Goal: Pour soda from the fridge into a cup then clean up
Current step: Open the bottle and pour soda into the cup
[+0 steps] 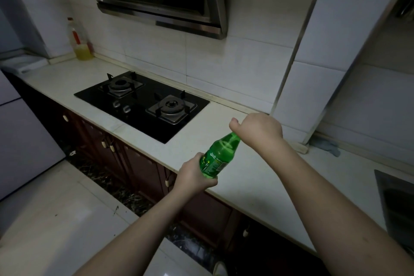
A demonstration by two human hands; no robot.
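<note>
While left hand grips tilted soda bottle base, right hand clenches over cap, wrist bent.

The green soda bottle, labelled and tilted with its neck up-right, hangs above the counter's front edge.

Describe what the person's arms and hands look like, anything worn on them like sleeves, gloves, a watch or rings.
Both arms are bare as far up as the view shows, with no sleeves visible. The left hand and the right hand are ungloved. No watch, bracelet or ring shows on either wrist or on the visible fingers. The light is dim, so fine details cannot be made out.
</note>
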